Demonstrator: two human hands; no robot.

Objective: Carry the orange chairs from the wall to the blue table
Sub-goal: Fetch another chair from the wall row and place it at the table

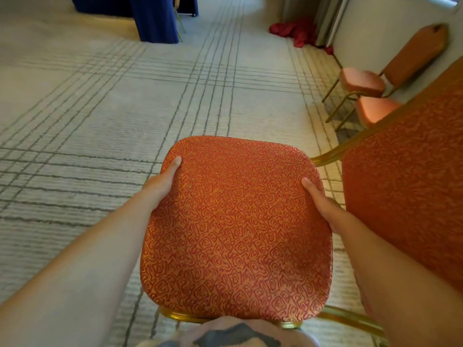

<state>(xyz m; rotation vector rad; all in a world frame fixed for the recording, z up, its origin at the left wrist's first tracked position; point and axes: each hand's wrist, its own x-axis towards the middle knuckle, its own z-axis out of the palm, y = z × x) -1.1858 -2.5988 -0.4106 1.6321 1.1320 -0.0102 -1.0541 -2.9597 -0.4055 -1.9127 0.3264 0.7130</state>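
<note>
Orange chair (235, 221) has left hand (162, 187) and right hand (323, 205) grasping its seat edges.

left hand (162, 182) fingers: under seat (235, 229) edge, hidden
right hand (323, 204) fingers: same
chair legs: hidden under seat
chair back (406, 191): right of right hand, cropped
blue table (150, 16): far beyond left hand, cropped

Left grip (162, 187), right grip (322, 206): thumbs uppermost

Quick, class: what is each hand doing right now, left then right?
Left hand: closed, gripping the edge of the orange chair seat, thumb on top.
Right hand: closed, gripping the seat's opposite edge.
</note>
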